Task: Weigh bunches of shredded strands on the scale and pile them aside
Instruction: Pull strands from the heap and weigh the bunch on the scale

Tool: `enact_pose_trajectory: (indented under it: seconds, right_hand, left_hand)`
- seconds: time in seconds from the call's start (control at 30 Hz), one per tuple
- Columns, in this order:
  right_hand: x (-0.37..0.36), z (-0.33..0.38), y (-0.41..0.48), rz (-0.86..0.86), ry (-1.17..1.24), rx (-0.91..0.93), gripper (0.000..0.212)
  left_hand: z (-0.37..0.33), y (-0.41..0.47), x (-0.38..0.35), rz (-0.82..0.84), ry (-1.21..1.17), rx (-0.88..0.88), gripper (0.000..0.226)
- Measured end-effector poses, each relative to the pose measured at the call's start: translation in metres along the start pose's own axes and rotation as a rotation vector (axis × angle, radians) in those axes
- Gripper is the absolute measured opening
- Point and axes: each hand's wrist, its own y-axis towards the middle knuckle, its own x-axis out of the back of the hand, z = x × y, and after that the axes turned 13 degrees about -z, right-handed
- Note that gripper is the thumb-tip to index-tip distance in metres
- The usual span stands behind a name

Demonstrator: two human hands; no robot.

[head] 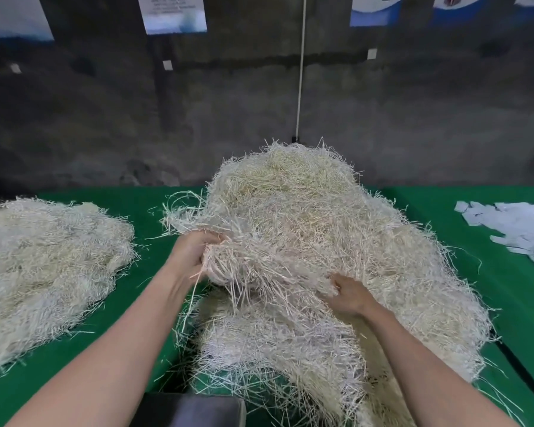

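A big heap of pale shredded strands [305, 217] fills the middle of the green table [154, 211]. My left hand [191, 251] grips a bunch of strands [244, 266] at the heap's left front. My right hand [350, 295] is dug into the same bunch from the right, fingers curled in the strands. A dark grey flat thing [191, 409], possibly the scale, shows at the bottom edge, partly under loose strands. A second, flatter pile of strands [43, 257] lies on the left of the table.
White paper scraps [515, 229] lie at the table's right side. A grey concrete wall [259, 103] with a white cord [300, 72] stands behind the table. Posters hang along the top of the wall.
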Motion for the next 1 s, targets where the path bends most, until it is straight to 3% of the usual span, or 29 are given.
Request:
enact_pose_trajectory:
  seconds: [0.03, 0.1, 0.3, 0.37, 0.53, 0.67, 0.8, 0.83, 0.9, 0.93, 1.0]
  right_hand:
    - [-0.001, 0.003, -0.004, 0.038, -0.029, 0.017, 0.045]
    - [0.002, 0.016, -0.009, 0.055, -0.072, 0.086, 0.049]
    - [0.044, 0.079, -0.009, -0.312, -0.041, 0.235, 0.023]
    - [0.033, 0.089, -0.008, -0.192, -0.013, 0.241, 0.023]
    - [-0.024, 0.03, -0.014, 0.172, -0.15, 0.12, 0.052]
    - [-0.014, 0.006, -0.014, 0.157, 0.04, 0.012, 0.043]
    - [0.07, 0.038, -0.011, 0.062, 0.093, 0.159, 0.03]
    - [0.092, 0.046, -0.013, 0.013, 0.076, 0.206, 0.039]
    - [0.119, 0.065, -0.02, -0.04, 0.114, 0.332, 0.085]
    - [0.119, 0.077, -0.024, 0.01, 0.207, 0.394, 0.108]
    - [0.089, 0.1, -0.031, 0.162, 0.39, 0.473, 0.127]
  left_hand:
    - [-0.002, -0.001, 0.0, -0.004, -0.019, 0.005, 0.03]
    - [-0.005, -0.006, -0.004, 0.03, -0.021, -0.01, 0.017]
    - [-0.018, -0.022, -0.017, 0.084, 0.065, -0.137, 0.013]
    - [-0.023, -0.031, -0.023, 0.063, 0.028, -0.173, 0.011]
    - [-0.046, -0.038, -0.029, 0.079, -0.227, -0.144, 0.017]
    - [-0.05, -0.031, -0.024, 0.169, -0.12, -0.176, 0.018]
    - [-0.04, -0.033, -0.033, 0.114, -0.025, -0.2, 0.012]
    - [-0.041, -0.032, -0.034, 0.123, -0.011, -0.203, 0.01]
    - [-0.044, -0.033, -0.036, 0.162, -0.028, -0.21, 0.021]
    - [-0.045, -0.031, -0.037, 0.181, -0.066, -0.202, 0.038]
    - [-0.047, -0.028, -0.037, 0.209, -0.183, -0.149, 0.063]
